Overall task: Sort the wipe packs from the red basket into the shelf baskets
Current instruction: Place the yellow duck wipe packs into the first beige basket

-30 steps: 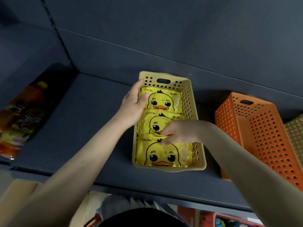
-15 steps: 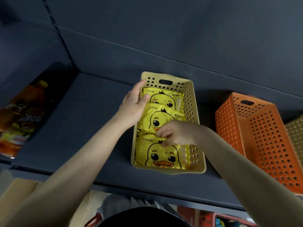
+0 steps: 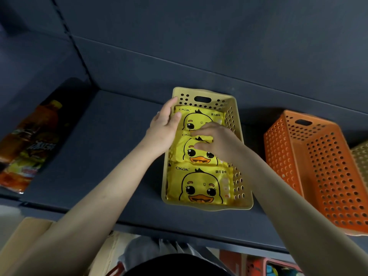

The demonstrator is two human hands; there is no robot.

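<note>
Three yellow duck-print wipe packs lie in a row inside the yellow shelf basket point(image 3: 207, 207): a far pack point(image 3: 201, 117), a middle pack point(image 3: 184, 153) and a near pack point(image 3: 201, 186). My left hand point(image 3: 163, 129) clasps the basket's left wall, fingers outside and thumb inside on the far pack. My right hand point(image 3: 218, 143) reaches in from the right, and its thumb and fingers pinch the far edge of the middle pack. A corner of the red basket point(image 3: 258, 264) shows below the shelf at the bottom right.
An orange perforated basket point(image 3: 318, 172) stands tilted to the right of the yellow one, with a beige basket point(image 3: 361, 156) at the frame's right edge. Bottled drinks point(image 3: 29, 146) lie at the shelf's left end. Cardboard point(image 3: 23, 234) sits below at the left.
My right hand has moved away from me, from the seam between the near and middle packs to the middle pack's far edge. The near pack now lies uncovered. My left hand stays on the wall.
</note>
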